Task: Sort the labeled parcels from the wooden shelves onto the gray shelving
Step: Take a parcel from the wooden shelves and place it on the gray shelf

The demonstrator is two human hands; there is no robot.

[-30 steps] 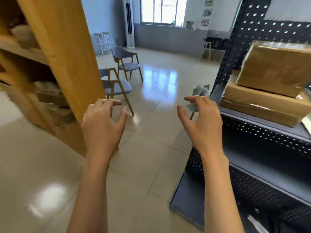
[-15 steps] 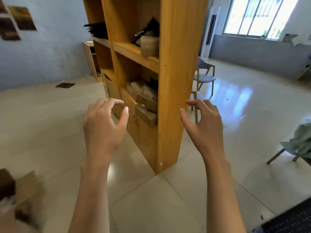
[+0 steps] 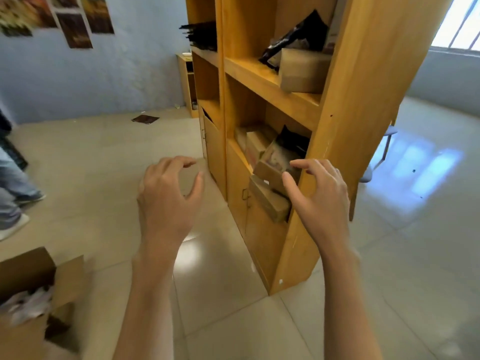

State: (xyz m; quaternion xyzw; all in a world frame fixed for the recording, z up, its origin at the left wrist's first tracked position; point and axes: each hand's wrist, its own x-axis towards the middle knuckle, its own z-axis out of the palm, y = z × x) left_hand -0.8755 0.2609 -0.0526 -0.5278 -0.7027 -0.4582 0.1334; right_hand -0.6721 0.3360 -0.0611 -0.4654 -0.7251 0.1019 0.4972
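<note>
Both raised before the wooden shelves [image 3: 358, 100], left hand [image 3: 166, 201] and right hand [image 3: 322, 198] loosely spread, empty, near stacked brown parcels [image 3: 270, 183].

open cardboard box [image 3: 39, 289] lower left on floor, crumpled pale stuff inside | posters [image 3: 75, 20] on blue wall | dark flat item [image 3: 145, 119] on floor near wall | person's legs and shoes [image 3: 13, 188] at left edge | chair [image 3: 376, 162] partly hidden behind wooden unit | window [image 3: 459, 22] upper right
</note>
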